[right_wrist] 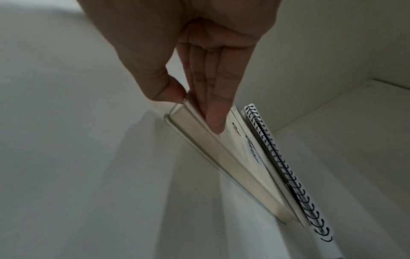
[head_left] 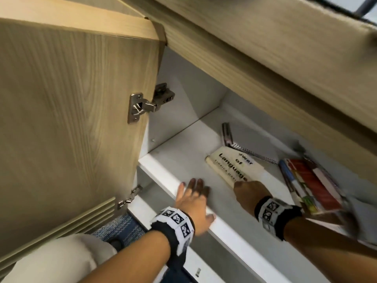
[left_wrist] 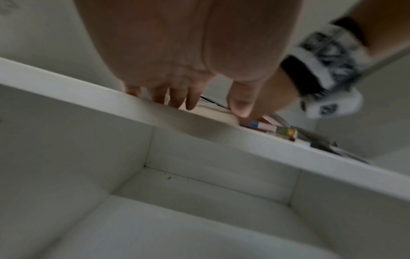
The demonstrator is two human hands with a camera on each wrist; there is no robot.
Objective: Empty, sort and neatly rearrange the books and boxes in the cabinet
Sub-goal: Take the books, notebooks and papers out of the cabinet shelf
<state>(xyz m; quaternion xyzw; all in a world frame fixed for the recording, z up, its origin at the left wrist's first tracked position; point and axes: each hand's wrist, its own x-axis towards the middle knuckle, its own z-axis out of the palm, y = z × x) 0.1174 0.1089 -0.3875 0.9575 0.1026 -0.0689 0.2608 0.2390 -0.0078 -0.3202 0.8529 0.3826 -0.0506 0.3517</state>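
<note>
A: How far along is the sorting looking to you?

B: Early, I'd judge. The upper shelf (head_left: 163, 170) of the cabinet (head_left: 193, 94) is still carrying books, while the compartment under it, as the left wrist view is showing, is holding nothing but a few specks near its back corner. No boxes are showing anywhere.

A: Which books are sitting up there?

B: A cream paperback (head_left: 234, 166) with "Language" on its cover is lying flat near the shelf's front edge, partly overlapping a spiral-bound notebook (head_left: 255, 154) behind it. Toward the shelf's right end a colourful stack of books (head_left: 310, 184) is lying, blurred, so I'm not counting them.

A: And the right hand?

B: The right hand (head_left: 248, 190) is pinching the paperback's near corner. In the right wrist view its thumb (right_wrist: 170, 89) is pressing one face and the straight fingers (right_wrist: 217, 112) are lying along the other, so the grip is clamped on that book. Whether the book is lifting off the shelf, I cannot tell.

A: The left?

B: The left hand (head_left: 195, 201) is resting on the shelf's front edge, left of the paperback, fingers spread and straight, holding nothing. It is looking like a brace.

A: So what's remaining?

B: Nearly everything, in my judgement: emptying this shelf, sorting, then putting things back neatly.
</note>
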